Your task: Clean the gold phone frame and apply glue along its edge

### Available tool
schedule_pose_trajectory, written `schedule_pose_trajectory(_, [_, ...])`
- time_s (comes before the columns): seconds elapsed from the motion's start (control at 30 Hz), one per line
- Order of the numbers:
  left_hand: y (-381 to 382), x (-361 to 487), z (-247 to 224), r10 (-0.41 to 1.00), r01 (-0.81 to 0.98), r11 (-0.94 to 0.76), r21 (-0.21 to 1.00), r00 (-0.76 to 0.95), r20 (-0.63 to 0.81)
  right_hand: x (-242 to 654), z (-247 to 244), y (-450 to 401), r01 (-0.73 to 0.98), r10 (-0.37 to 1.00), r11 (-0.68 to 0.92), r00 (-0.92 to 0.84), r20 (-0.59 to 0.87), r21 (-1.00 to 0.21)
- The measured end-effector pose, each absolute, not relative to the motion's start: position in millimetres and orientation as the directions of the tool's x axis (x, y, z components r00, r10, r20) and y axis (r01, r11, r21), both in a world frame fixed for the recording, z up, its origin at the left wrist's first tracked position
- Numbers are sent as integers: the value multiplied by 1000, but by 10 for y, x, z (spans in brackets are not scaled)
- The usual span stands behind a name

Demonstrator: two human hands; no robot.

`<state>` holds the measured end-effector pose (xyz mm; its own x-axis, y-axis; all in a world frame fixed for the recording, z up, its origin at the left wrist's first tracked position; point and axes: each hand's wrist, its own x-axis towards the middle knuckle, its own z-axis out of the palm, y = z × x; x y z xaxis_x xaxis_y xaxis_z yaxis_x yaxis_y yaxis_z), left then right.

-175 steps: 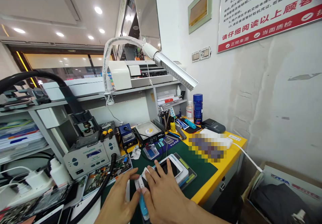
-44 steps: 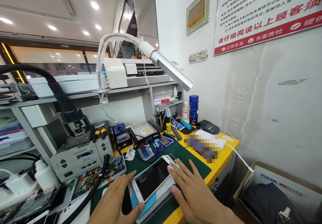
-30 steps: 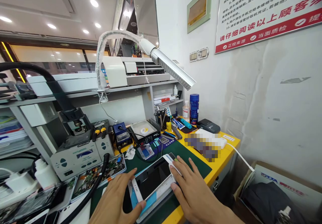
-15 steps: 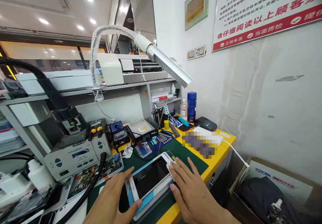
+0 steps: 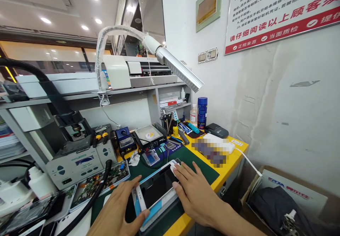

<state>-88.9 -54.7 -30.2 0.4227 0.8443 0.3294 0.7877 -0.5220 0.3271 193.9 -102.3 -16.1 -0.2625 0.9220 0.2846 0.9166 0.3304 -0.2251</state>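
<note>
A white-framed smartphone (image 5: 158, 185) with a dark screen lies face up and slanted on a light blue and white base, low in the middle of the view. My left hand (image 5: 124, 204) grips the phone's near-left end, thumb on the near edge and fingers on the far edge. My right hand (image 5: 192, 193) presses a small white wipe (image 5: 174, 170) onto the screen near the far-right end. Its fingers lie close together over the wipe and hide part of it. Beneath the base is a dark green mat (image 5: 202, 172).
A grey soldering station (image 5: 79, 165) with a black hose stands left, beside a tray of circuit boards (image 5: 106, 179). Behind the mat are a heating plate (image 5: 149, 137) and a tool holder (image 5: 167, 121). A lamp (image 5: 180, 69) hangs overhead. An open box (image 5: 294, 190) stands right.
My right hand has slid the white wipe a little left over the screen, away from the phone's right end. My left hand has stayed in place.
</note>
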Motion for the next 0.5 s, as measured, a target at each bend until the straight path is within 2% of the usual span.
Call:
schedule_pose_trajectory(0.3, [-588,-867,-234,835,779,-536,327,430,343,1951,-81,-691,870,918,383,-320,236,-311])
schedule_pose_trajectory(0.5, [-556,-888,-274,868,804,-491,336,418,268,2077,-43,-866,858,916,396,-346,202,-327])
